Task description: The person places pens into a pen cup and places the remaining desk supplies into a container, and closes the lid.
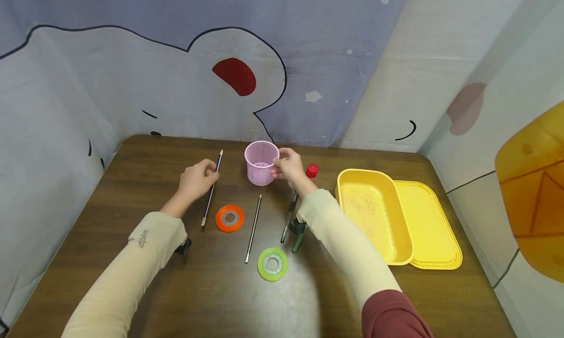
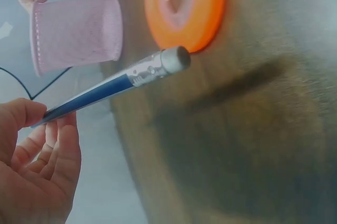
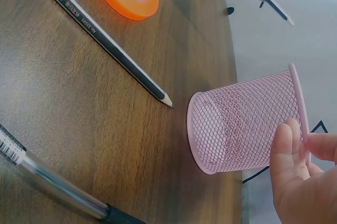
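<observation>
Left of pink mesh cup [image 1: 260,175], my left grip [image 1: 197,181] pinches blue pencil [image 1: 209,201]; fingertip-only hold could let it swivel. At cup's right, my right grip [image 1: 290,167] pinches rim; one-sided pull might tip cup. Just nearer me than cup, black pencil [image 1: 253,230]: sliding cup could knock it, rolling it across counter [image 1: 176,289].

two pencils [image 1: 210,196] [image 1: 253,228], two tapes [image 1: 238,218] [image 1: 262,264], one cup [image 1: 260,175], one black pen [image 1: 289,217], one red cap [image 1: 312,171], one tub [image 1: 376,215], one lid [image 1: 429,225]
</observation>
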A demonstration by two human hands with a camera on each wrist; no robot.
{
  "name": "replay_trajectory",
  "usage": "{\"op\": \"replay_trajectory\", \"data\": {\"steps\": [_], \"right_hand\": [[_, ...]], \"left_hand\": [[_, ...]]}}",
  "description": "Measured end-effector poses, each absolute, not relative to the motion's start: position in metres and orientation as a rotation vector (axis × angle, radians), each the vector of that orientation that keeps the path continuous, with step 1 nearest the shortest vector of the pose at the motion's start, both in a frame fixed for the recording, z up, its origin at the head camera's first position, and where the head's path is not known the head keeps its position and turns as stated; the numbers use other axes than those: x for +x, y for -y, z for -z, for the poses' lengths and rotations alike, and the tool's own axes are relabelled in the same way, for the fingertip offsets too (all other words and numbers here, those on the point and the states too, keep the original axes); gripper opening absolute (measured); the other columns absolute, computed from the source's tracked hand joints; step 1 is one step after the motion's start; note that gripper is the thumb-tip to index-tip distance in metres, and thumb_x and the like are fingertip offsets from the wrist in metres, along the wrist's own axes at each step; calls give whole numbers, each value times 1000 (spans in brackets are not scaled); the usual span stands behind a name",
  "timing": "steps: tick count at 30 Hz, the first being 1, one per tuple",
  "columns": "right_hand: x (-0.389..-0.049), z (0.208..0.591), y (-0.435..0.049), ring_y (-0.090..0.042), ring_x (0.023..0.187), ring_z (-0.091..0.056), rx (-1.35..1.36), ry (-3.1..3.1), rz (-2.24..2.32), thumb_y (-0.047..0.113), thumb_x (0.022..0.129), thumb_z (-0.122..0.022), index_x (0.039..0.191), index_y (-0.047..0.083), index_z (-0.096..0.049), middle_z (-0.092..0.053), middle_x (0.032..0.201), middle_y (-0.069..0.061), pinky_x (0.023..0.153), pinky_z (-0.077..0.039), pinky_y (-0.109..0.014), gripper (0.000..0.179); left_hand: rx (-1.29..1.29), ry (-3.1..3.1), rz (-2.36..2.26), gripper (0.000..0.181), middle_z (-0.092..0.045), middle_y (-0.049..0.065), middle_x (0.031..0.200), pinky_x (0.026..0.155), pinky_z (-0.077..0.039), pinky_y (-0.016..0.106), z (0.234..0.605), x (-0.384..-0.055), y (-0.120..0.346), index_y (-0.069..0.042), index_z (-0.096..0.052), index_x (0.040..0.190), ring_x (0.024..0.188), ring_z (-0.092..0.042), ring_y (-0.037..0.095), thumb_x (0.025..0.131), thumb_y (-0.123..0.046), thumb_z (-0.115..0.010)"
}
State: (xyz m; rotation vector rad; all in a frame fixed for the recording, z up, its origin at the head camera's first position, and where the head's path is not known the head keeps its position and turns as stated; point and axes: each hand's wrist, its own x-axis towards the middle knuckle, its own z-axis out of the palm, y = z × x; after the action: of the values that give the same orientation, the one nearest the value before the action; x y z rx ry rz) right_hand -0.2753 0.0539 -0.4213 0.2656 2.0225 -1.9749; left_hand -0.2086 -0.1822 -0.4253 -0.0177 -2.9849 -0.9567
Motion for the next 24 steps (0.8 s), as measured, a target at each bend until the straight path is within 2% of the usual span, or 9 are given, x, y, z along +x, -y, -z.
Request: {"op": "replay_trajectory", "data": {"steps": [14,24], "right_hand": [[-274,420,-53,-11,44,-53,267,-2031,1962,-1,84,-51,122,4,-42,-52,69,-9,43,-48,-23,39],[-273,420,-52,-11,44,-54,262,-2030,1957,-1,85,-51,123,5,-41,-52,71,-10,43,-48,-23,40]], "left_hand": [[-43,2842,997,28,-63,10,90,71,-41,42,390,-224,167,-6,-54,106,81,-58,26,85,-24,-48],[-200,2918,796,26,-61,6,85,65,-42,39,375,-235,152,-10,-57,107,76,-55,23,85,-22,-51]]}}
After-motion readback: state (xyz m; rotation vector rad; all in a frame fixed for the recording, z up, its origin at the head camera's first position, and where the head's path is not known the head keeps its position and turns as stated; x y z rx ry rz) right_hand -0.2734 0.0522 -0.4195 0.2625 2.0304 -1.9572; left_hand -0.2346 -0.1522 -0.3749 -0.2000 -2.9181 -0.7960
